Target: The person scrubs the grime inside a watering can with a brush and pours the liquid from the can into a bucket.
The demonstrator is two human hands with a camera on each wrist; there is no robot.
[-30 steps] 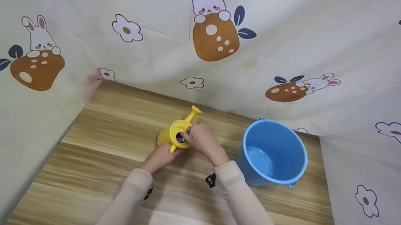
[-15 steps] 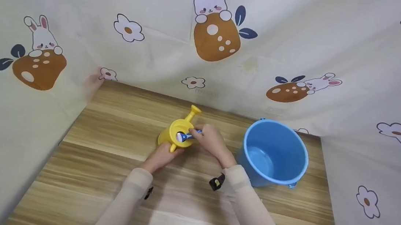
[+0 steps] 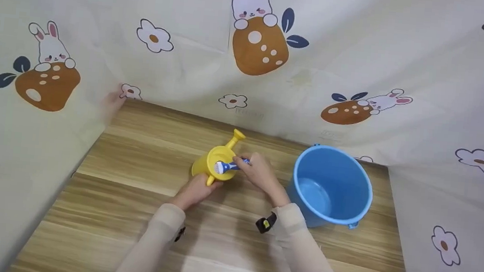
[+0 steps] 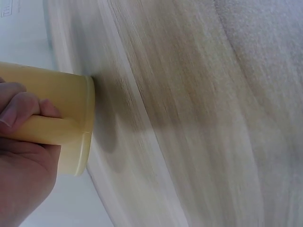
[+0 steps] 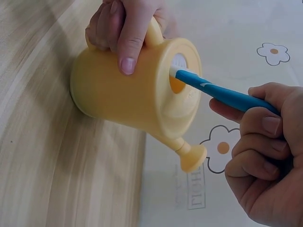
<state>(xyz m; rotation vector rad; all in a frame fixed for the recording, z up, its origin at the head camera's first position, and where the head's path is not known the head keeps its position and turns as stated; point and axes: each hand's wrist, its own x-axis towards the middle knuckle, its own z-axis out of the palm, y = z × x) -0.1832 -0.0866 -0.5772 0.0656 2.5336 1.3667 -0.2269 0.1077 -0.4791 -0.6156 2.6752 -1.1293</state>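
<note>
A yellow toy watering can (image 3: 202, 165) stands on the wood-patterned surface, its spout pointing away toward the back. My left hand (image 3: 196, 191) grips its handle; in the left wrist view the fingers (image 4: 21, 106) curl round that handle. My right hand (image 3: 260, 172) holds a small brush (image 3: 231, 165) with a blue handle and a white head, pinching the handle near its end. From the right wrist, the brush's white head lies at the can's round top opening, partly behind the rim, with the blue handle (image 5: 227, 96) sticking out.
To the right of my right hand stands a blue bucket (image 3: 330, 184) with nothing visible inside. Pale sheeting (image 3: 177, 72) printed with rabbits and flowers rises at the back and both sides.
My right hand has drawn back from the can's opening toward the right, bringing the brush's white head up into sight. The left hand and can have hardly moved.
</note>
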